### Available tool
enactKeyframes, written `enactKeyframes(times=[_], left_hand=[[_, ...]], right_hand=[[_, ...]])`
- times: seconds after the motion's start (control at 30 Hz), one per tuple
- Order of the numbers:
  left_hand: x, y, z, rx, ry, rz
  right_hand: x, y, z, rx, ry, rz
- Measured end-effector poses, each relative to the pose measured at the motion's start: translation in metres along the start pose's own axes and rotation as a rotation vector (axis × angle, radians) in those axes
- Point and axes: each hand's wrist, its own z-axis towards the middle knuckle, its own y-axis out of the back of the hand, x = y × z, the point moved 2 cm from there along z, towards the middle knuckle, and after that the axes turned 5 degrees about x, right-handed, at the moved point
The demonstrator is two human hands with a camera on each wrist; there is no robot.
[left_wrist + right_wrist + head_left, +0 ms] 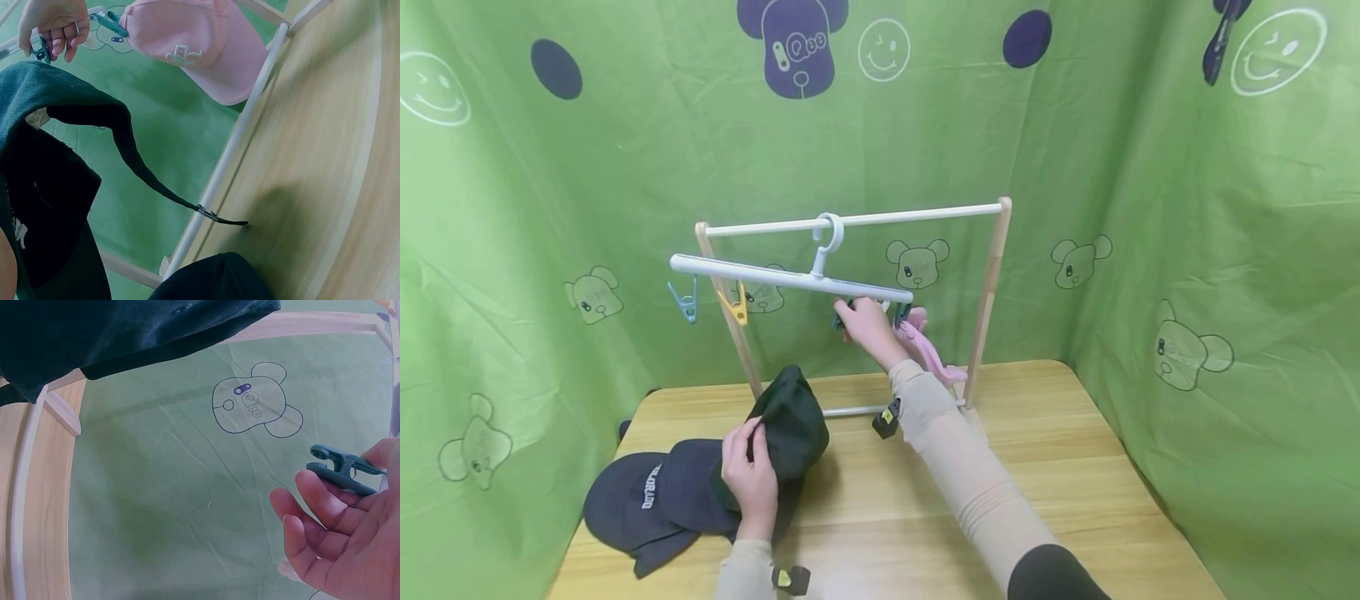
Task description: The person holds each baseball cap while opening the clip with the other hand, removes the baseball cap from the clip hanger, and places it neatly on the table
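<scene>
my left hand (751,475) pinches the edge of a green cap (790,425), holding it up off the table (1045,467); a loose strap (156,178) dangles from it. my right hand (867,325) is farther out, higher and to the right, squeezing a dark green clip (340,472) between thumb and fingers; nothing sits between its tips.

the cap lies below and left of that clip, clearly apart from it, and its long axis slants from my left fingers up and away, top end toward the rack (988,287). my left hand is the nearer one.

the hanger (745,271) hooks over the rack's bar, tilted, its right end low. a pink cap (175,44) hangs from that end, just beside my right hand. dark caps (632,504) lie on the table at left.
</scene>
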Motion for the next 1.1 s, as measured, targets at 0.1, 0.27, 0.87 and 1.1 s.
enactKeyframes(times=[0.1, 0.27, 0.87, 1.1], left_hand=[[0.002, 0.0, -0.002, 0.007, -0.003, 0.01], [0.005, 0.0, -0.005, 0.025, -0.001, 0.026], [0.044, -0.003, -0.022, 0.073, -0.002, 0.036], [0.049, -0.004, -0.027, 0.101, -0.018, 0.059]], right_hand=[[0.0, 0.0, -0.001, 0.013, -0.006, 0.014], [0.0, 0.001, -0.002, 0.007, -0.006, 0.014], [0.001, 0.0, -0.002, -0.005, -0.006, 0.014], [0.0, 0.0, -0.001, -0.015, -0.005, -0.004]])
